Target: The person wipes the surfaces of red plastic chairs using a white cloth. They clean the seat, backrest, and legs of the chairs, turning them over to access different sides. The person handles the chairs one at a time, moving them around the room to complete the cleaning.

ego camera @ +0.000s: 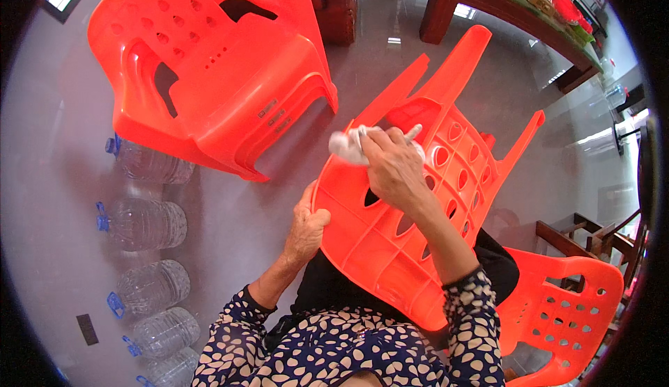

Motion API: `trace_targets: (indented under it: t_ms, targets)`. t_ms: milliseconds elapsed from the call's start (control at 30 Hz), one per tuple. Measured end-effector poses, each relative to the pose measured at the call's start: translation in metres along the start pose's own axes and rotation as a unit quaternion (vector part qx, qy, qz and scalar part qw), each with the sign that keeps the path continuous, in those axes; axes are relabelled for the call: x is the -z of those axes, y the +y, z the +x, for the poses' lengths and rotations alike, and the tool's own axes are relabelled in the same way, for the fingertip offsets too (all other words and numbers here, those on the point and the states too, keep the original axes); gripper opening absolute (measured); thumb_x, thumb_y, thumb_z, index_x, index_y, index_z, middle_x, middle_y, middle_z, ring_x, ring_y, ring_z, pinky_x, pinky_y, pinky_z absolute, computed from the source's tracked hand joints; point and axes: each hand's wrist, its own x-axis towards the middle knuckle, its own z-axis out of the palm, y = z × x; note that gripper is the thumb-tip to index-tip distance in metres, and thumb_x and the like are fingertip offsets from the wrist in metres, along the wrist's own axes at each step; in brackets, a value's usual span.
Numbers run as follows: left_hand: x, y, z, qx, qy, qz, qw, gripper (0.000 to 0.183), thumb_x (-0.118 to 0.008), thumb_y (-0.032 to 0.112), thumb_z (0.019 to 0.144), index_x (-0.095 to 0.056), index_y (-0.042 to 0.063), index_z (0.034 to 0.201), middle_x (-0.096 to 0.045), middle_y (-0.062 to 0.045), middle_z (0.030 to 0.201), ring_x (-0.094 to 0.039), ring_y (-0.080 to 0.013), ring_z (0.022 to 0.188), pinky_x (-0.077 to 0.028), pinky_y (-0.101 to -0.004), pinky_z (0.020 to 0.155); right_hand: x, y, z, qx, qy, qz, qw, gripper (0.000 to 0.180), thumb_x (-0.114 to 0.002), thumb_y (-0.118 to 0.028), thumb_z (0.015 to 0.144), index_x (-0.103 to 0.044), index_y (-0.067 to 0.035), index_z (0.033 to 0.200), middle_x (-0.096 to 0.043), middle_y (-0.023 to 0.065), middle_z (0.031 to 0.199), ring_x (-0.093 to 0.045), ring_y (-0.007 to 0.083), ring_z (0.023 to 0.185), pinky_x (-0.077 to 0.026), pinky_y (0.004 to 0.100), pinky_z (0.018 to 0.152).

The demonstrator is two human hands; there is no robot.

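Observation:
A red plastic armchair (360,230) lies tipped over my lap, its ribbed back with drop-shaped holes facing up and its legs pointing away from me. My left hand (308,225) grips its rim at the left, thumb on top. A bunched white cloth (347,147) is in my right hand (394,170), pressed against the chair back near its far left edge. Part of the cloth sticks out between the fingers. The fingertips of my right hand are partly hidden by the cloth.
Another red plastic armchair (245,84) stands upright at the upper left. Several clear plastic bottles with blue caps (151,224) lie on the floor at the left. A red chair (564,303) is at the lower right. A wooden table (502,0) holding various items stands at the upper right.

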Motion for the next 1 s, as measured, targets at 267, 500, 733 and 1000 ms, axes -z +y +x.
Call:
trace_targets:
  t_ms: [267,500,733,1000]
  targets:
    - [0.002,-0.004,0.003,0.000,-0.007,-0.018,1.000,0.058,-0.040,-0.004,0.072,-0.041,-0.005,0.130,-0.055,-0.007,0.115,-0.053,-0.0128,0.103,-0.042,-0.0248,0.092,-0.015,-0.023,-0.020,0.076,-0.149,-0.003,0.986,0.018,-0.057,-0.007,0.071,-0.059,0.001,0.087,-0.057,0.0148,0.091,-0.056,0.0299,0.087,-0.049,0.0394,0.072]
    - [-0.004,0.002,0.004,0.026,-0.001,-0.048,0.998,0.059,-0.039,-0.007,0.071,-0.041,-0.004,0.130,-0.055,-0.010,0.118,-0.055,-0.0152,0.105,-0.043,-0.0270,0.093,0.024,-0.030,-0.063,0.078,-0.105,0.074,0.989,0.025,-0.056,-0.008,0.074,-0.060,0.001,0.098,-0.054,0.0103,0.091,-0.055,0.0260,0.084,-0.047,0.0365,0.073]
    - [-0.001,0.004,0.003,0.023,0.001,-0.017,1.000,0.063,-0.037,-0.009,0.067,-0.040,-0.006,0.130,-0.054,-0.011,0.121,-0.054,-0.0161,0.108,-0.043,-0.0270,0.094,0.015,0.034,-0.066,-0.082,0.005,-0.099,0.992,0.028,-0.056,-0.008,0.075,-0.060,-0.001,0.102,-0.057,0.0104,0.097,-0.056,0.0277,0.091,-0.048,0.0389,0.072]
    - [-0.006,0.009,0.004,0.021,-0.013,-0.020,0.999,0.064,-0.037,-0.008,0.066,-0.040,-0.007,0.130,-0.054,-0.012,0.121,-0.053,-0.0173,0.110,-0.042,-0.0279,0.096,-0.024,0.179,-0.036,-0.290,0.071,-0.186,0.936,0.025,-0.065,-0.017,0.075,-0.063,-0.006,0.097,-0.061,0.0117,0.093,-0.059,0.0295,0.091,-0.050,0.0426,0.077]
